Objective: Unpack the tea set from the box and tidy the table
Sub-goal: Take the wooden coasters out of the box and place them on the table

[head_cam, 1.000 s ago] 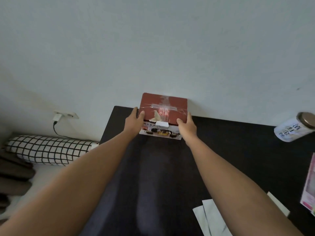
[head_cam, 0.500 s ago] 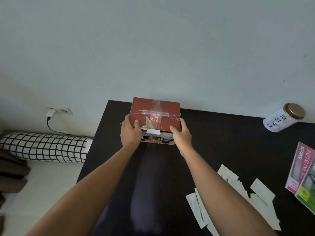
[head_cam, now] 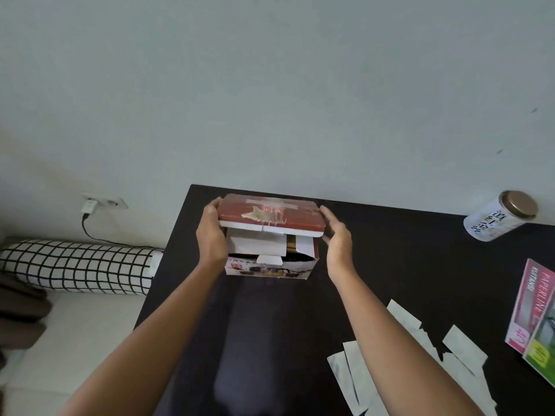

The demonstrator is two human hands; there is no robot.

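Head view showed the tea set box standing at the far left end of the black table, close to the wall, with its red lid raised at the front and white inner flaps exposed beneath it. Dark contents sat inside, too shadowed to identify. The left hand gripped the lid's left end, fingers curled over its edge. The right hand was at the lid's right end with fingers nearly straight; whether it touched the cardboard could not be told.

Doing this step well probably meant folding the lid fully back toward the wall, both ends rising together so the taped, torn top would not rip further, then parting the flaps gently before reaching in. The box looked light, so it likely needed steadying against sliding.

White paper scraps lay toward the near right, coloured booklets at the right edge, and a lidded tin at the far right.
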